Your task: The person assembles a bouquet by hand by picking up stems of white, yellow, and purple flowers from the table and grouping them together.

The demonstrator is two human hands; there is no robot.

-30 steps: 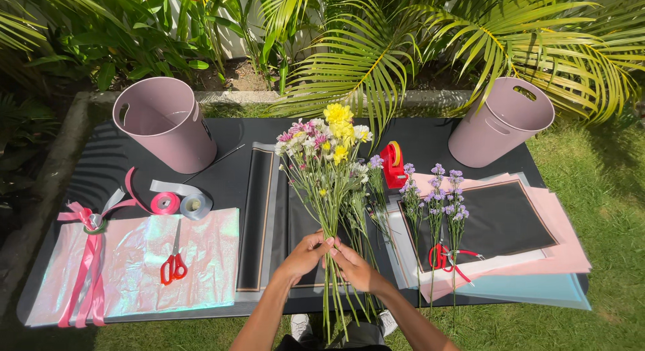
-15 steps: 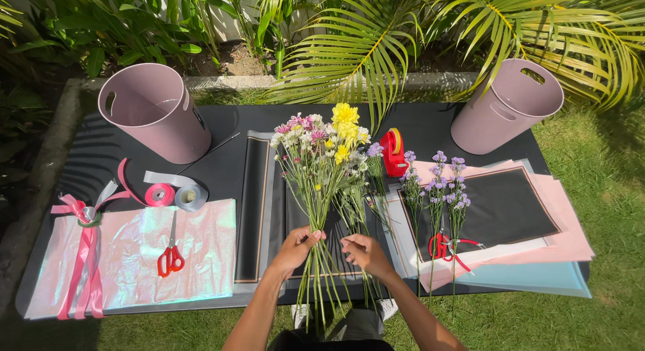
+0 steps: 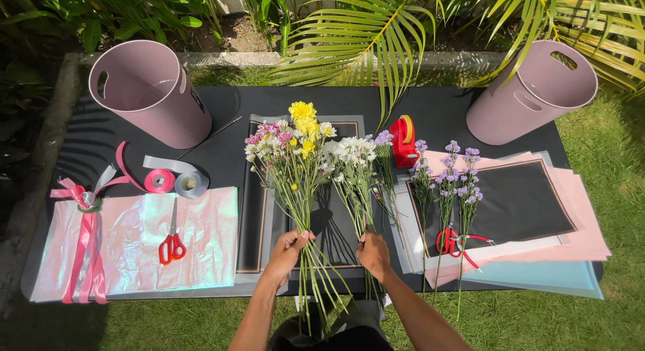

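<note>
My left hand (image 3: 287, 250) grips the stems of a mixed bunch of yellow, pink and white flowers (image 3: 290, 141), lifted a little above the black table (image 3: 443, 112). My right hand (image 3: 373, 251) holds the stems of a smaller bunch of white flowers (image 3: 349, 153) just to the right, apart from the first bunch. Both bunches fan away from me over a black wrapping sheet (image 3: 336, 230). Purple flowers (image 3: 447, 173) lie on the table to the right of my right hand.
Two pink buckets (image 3: 151, 89) (image 3: 531, 92) stand at the back corners. Red scissors (image 3: 173, 243) lie on iridescent film (image 3: 134, 240), with ribbon rolls (image 3: 171, 182) and pink ribbons (image 3: 84, 243) on the left. A red tape dispenser (image 3: 404, 139), red snips (image 3: 453, 240) and stacked paper sheets (image 3: 571, 237) are on the right.
One joined bunch held by both hands has been split: my right hand has drawn the white flowers off to the right, while my left hand keeps the mixed bunch.
</note>
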